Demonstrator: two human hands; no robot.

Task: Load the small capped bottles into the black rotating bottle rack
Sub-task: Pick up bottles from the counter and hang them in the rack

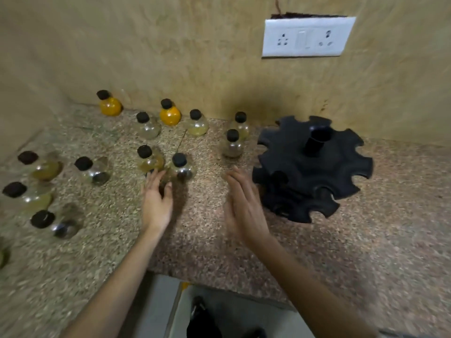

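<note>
**Below the wrists:** counter edge, with pale floor (pixel 158 308) and an unidentifiable dark object (pixel 202 318) beneath it.

**Left hand** (pixel 156 198): fingers straight and spread, thumb apart, holding nothing. Its fingertips are at the bases of two bottles; whether they touch cannot be told.

**Right hand** (pixel 244 203): blurred, flat and relaxed, empty, just beside the near rim of the rack.

**Dark-capped bottle** (pixel 180 168): upright, just ahead of the left thumb. The amber bottle (pixel 149 159) is beside it, ahead of the fingertips.

**Outer bottles** (pixel 56 223): four, well to the left of the left hand.

**Black rack** (pixel 312 167): on the counter to the right of the right hand, with notched tiers. No bottle shows plainly in it, though black on black hides detail.

**Far bottles:** a pair (pixel 233 146) beyond the right hand, and a back row (pixel 170 114) beyond the left hand, near the wall, two of them orange.

**Step, as judged:** reaching for a first bottle, with loading barely begun. The next move calls for closing the fingers round the bottle's belly, lifting it, carrying it rightward and seating it in an open notch.

**Surface and room:** speckled granite counter (pixel 207 252), tan wall (pixel 170 57), and a white socket plate (pixel 307 36) high beyond the right hand.
</note>
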